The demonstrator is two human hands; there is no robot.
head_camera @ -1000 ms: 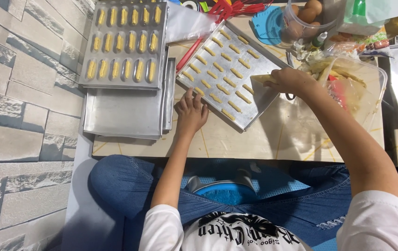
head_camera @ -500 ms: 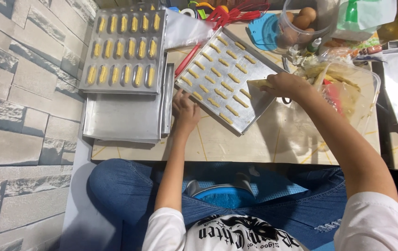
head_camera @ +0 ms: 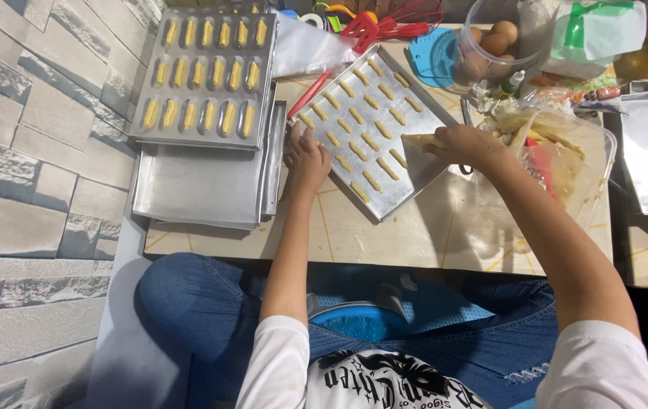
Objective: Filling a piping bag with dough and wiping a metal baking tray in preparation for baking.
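A metal baking tray (head_camera: 407, 174) lies tilted on the low wooden table (head_camera: 415, 235), carrying several small yellow dough sticks. My left hand (head_camera: 306, 157) rests flat on the tray's near left corner, fingers closed together. My right hand (head_camera: 466, 144) hovers over the tray's right side, pinching a pale yellow dough strip (head_camera: 420, 140) that points left. A clear plastic container (head_camera: 566, 163) with more dough sits just right of that hand.
At the left, a tray of filled dough pieces (head_camera: 206, 76) is stacked over empty trays (head_camera: 199, 185). Behind are a red whisk (head_camera: 392, 26), a blue lid (head_camera: 431, 54), a tub of eggs (head_camera: 494, 42) and a piping bag (head_camera: 305, 49). Stone wall at left.
My view has shifted, so the table sits lower in the picture. My right hand has moved leftward over the tray with the dough strip; my left hand stays on the tray's corner.
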